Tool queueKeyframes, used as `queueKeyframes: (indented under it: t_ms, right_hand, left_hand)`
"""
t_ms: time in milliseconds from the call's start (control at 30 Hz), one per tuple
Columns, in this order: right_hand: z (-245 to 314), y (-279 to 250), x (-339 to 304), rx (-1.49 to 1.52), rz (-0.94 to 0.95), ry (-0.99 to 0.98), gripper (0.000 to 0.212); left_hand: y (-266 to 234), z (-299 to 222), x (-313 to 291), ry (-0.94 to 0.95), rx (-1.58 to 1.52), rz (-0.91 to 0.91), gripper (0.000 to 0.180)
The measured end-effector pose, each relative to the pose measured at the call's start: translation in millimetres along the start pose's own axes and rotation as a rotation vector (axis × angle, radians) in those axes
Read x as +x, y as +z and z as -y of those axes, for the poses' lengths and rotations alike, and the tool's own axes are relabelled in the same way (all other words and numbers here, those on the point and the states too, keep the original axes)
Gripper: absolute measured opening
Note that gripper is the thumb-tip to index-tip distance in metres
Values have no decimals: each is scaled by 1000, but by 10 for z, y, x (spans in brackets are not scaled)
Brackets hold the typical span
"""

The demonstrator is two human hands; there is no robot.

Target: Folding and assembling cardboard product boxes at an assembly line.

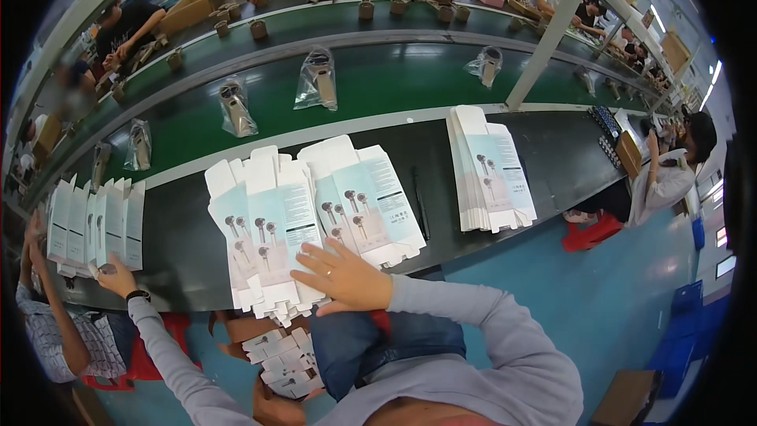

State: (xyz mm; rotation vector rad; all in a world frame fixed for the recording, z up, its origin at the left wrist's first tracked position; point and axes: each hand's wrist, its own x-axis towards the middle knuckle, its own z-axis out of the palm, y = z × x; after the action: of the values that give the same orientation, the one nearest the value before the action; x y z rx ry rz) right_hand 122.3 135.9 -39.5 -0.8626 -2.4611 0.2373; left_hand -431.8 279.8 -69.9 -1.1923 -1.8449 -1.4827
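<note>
My left hand (118, 278) reaches to the left end of the dark table, its fingers closed at the lower edge of a standing carton (113, 225) in a row of opened, upright cartons. My right hand (347, 278) lies with fingers spread on flat, unfolded cartons (272, 217), printed pale blue and pink with pictures of a hand-held appliance. These cartons overlap in a fanned pile, and more flat cartons (371, 201) fan out beside them on the right. Another flat stack (493, 170) rests farther right.
A thin black stick-like tool (420, 203) lies between the stacks. Beyond the table, a green conveyor (378, 79) carries bagged appliances (319, 83). A post (552, 31) rises at its edge. Below the table is a box of small cartons (288, 363). Co-workers sit left (55, 331) and right (670, 166).
</note>
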Motion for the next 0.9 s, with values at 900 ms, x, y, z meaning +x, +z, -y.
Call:
queueKeyframes:
  t_ms: [900]
  right_hand:
    - [729,-573,-631,976,-507,-264,71]
  left_hand:
    - [-1864,-4013,-1605,716,-721,1064,81]
